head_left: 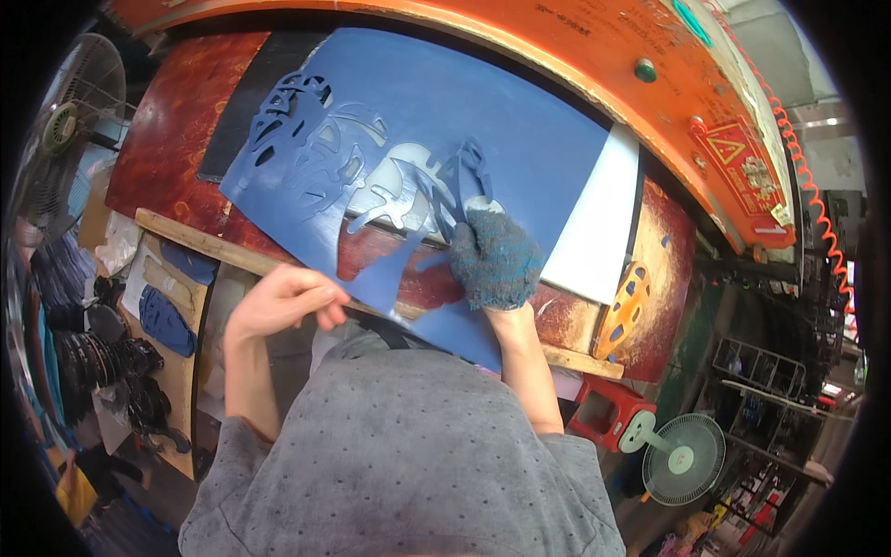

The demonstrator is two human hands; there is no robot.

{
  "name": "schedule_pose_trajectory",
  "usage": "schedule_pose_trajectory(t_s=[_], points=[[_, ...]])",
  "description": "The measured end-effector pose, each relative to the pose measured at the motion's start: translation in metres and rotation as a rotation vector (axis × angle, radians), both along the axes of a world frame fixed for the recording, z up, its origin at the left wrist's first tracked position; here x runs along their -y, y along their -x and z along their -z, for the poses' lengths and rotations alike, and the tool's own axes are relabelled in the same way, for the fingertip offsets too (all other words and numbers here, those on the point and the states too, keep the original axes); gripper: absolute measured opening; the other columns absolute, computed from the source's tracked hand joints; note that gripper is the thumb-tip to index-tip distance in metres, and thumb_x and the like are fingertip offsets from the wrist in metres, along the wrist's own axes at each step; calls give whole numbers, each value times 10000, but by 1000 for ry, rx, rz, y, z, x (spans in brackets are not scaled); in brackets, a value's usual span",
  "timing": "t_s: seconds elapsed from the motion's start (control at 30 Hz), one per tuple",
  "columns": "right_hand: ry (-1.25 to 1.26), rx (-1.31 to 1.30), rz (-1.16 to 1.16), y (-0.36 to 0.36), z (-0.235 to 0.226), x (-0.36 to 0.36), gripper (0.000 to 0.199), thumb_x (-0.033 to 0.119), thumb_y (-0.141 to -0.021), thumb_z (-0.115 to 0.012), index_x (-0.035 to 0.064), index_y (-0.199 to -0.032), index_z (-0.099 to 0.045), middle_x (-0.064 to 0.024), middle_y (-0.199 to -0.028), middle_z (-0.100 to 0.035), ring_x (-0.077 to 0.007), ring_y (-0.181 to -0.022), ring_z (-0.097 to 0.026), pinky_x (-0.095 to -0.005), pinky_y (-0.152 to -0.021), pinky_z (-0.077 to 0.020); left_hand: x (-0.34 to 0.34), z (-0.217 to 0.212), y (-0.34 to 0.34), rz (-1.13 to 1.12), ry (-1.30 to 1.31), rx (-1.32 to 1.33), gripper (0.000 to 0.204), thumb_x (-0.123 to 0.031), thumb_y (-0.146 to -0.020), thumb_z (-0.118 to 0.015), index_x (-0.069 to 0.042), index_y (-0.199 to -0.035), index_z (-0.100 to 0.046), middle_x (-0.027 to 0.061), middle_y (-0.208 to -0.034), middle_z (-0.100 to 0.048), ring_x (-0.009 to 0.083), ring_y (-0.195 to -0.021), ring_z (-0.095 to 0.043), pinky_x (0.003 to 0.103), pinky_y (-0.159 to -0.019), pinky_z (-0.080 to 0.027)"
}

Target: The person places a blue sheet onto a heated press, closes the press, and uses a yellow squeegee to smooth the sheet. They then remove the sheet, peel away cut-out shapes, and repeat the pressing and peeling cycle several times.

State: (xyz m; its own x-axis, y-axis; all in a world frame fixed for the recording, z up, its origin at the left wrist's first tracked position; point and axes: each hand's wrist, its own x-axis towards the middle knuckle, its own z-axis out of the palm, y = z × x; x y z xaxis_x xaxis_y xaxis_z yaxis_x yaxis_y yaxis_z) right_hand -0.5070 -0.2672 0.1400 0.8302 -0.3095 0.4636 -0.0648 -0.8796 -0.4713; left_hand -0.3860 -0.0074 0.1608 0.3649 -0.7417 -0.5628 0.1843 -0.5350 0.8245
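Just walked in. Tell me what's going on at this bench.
A person stands at a red worktable under an orange machine arm, handling a large blue sheet with shaped pieces already cut out of it. The bare left hand pinches the sheet's near edge. The right hand, in a knitted glove, grips the cut-out strips. A white board lies under the sheet.

The scene was brightly and evenly lit, with soft glare on the blue sheet (pixel 520 139). Fisheye distortion bent straight edges near the rim, corners were black, and the outer areas looked slightly blurred.
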Motion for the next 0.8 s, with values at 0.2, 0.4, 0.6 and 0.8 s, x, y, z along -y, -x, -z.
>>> schedule_pose_trajectory(t_s=[0.2,0.4,0.6,0.8], points=[[116,-61,-435,-19,7,-33,167,204,-813,-649,83,-928,-641,-97,-801,-626,-274,-781,-616,-380,-658,-473,84,34,24,-360,446,-109,356,-265,-999,-507,1,-1234,-537,138,-1161,-637,170,-983,-653,297,-798,-545],[-778,-220,170,21,-1,1,293,101,-774,-731,28,-1048,-658,-152,-939,-677,-240,-823,-667,-339,-705,-533,91,73,14,-764,595,-648,287,-191,-1008,-479,29,-1168,-570,124,-1141,-637,195,-1016,-637,356,-865,-546],[-289,37,-39,27,8,18,240,128,-805,-704,21,-1014,-654,-139,-952,-667,-227,-857,-655,-342,-681,-510,103,60,21,-515,533,-277,278,-196,-1017,-460,-7,-1208,-530,98,-1117,-651,168,-987,-647,340,-849,-552],[-1306,47,-17,-8,47,28,350,263,-920,-580,42,-1191,-579,-96,-1039,-625,-226,-914,-601,-342,-813,-498,99,73,33,-521,587,-247,252,-202,-1013,-479,-59,-1206,-558,91,-1104,-662,151,-978,-639,301,-810,-528]])
